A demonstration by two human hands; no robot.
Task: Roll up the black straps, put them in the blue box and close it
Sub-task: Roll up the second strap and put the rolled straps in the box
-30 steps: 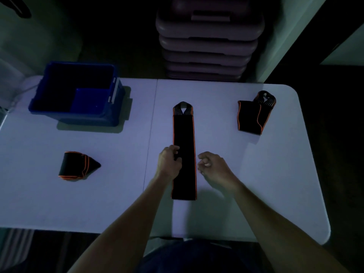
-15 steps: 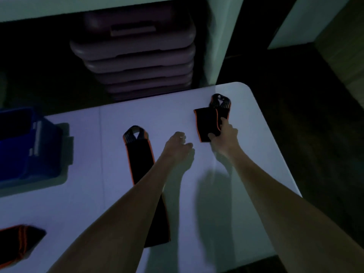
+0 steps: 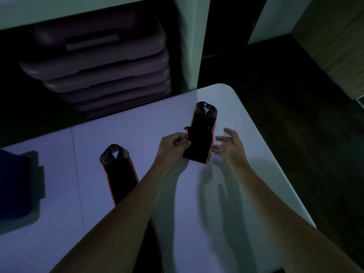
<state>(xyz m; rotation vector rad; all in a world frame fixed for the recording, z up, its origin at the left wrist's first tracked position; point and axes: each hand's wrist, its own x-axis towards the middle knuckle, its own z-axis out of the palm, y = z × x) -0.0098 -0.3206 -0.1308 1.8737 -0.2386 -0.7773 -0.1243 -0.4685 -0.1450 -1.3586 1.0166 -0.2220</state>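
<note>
A folded black strap with orange edging (image 3: 202,134) is lifted near the table's far right corner. My left hand (image 3: 173,148) pinches its left edge. My right hand (image 3: 230,146) hovers just right of it with fingers spread, holding nothing. A second black strap (image 3: 120,174) lies flat and stretched out on the white table (image 3: 226,203), its near end hidden under my left forearm. Only a dark corner of the blue box (image 3: 13,184) shows at the left edge.
A stack of purple plastic lids or trays (image 3: 102,62) stands behind the table. A pale wall post (image 3: 197,46) rises beyond the far edge. Dark floor lies to the right of the table's rounded corner.
The view has swung right. My left hand left the flat strap and took hold of the folded strap's left edge. My right hand let go of that strap and opened beside it.
</note>
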